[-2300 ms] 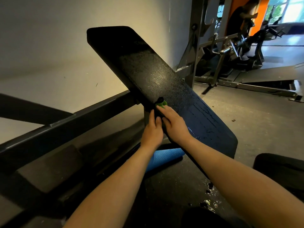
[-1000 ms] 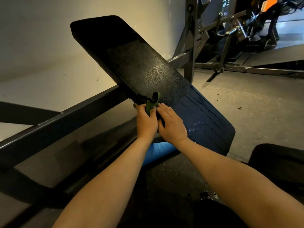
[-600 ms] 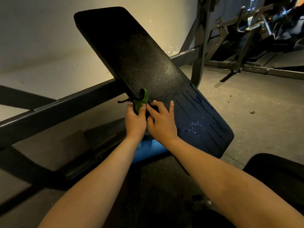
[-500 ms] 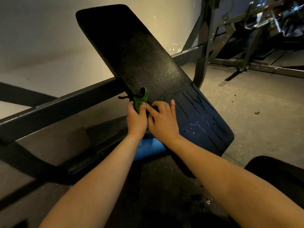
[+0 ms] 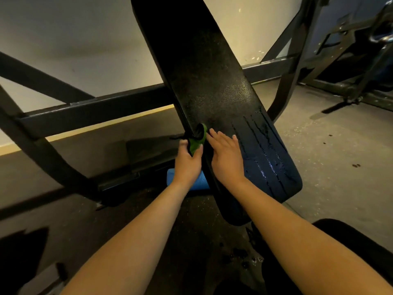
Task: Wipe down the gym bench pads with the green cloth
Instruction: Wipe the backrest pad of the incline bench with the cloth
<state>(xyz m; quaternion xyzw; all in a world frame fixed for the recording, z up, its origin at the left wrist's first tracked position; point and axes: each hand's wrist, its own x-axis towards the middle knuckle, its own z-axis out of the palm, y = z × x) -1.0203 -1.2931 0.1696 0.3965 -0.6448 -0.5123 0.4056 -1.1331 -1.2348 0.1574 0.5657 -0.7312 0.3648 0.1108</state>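
Observation:
A long black bench pad (image 5: 204,77) slopes up and away from me, with wet streaks running down its lower half. The green cloth (image 5: 196,140) is folded over the pad's left edge, about halfway up. My left hand (image 5: 188,160) grips the cloth between thumb and fingers at that edge. Beside it, my right hand (image 5: 226,156) lies flat on the pad's face with its fingers straight and spread, touching the cloth's right side.
A black steel frame bar (image 5: 91,111) crosses behind the pad on the left. A blue roller (image 5: 187,180) lies under the pad behind my left wrist. Another black pad (image 5: 361,241) sits at lower right. More gym machine frames (image 5: 350,81) stand at upper right on the grey floor.
My view has moved closer and the pad now fills more of the frame. My right hand has shifted a little right and flattened out, while my left hand keeps gripping the cloth at the edge.

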